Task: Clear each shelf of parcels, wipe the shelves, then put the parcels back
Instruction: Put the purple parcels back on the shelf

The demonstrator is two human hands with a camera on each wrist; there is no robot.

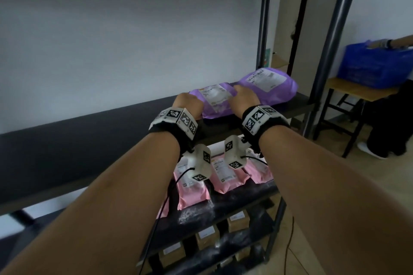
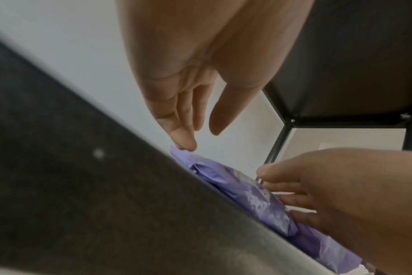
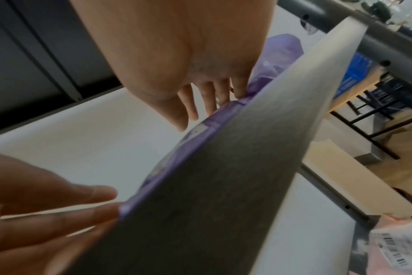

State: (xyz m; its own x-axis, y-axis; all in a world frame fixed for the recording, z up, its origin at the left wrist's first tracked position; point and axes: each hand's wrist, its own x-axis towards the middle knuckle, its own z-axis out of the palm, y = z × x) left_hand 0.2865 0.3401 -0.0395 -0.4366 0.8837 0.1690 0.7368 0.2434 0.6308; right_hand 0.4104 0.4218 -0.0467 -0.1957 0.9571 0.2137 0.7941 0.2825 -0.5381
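— Where's the parcel?

— The flat purple parcel (image 1: 214,101) lies on the dark shelf (image 1: 89,136), toward its right end, touching a fatter purple parcel (image 1: 268,87) behind it. My left hand (image 1: 187,101) has straight fingers on its left edge; my right hand (image 1: 242,97) has fingers spread over its right edge. Neither is curled round it, as far as I can see.

— How far along are you?

— Hard to say. The rest of this shelf is bare, so I judge I'm either taking the last ones off or starting to put them back. Pink parcels (image 1: 223,176) sit on the shelf below, brown boxes (image 1: 206,238) lower still.

— Any labels?

— White shipping labels with barcodes; the print is too small to read.
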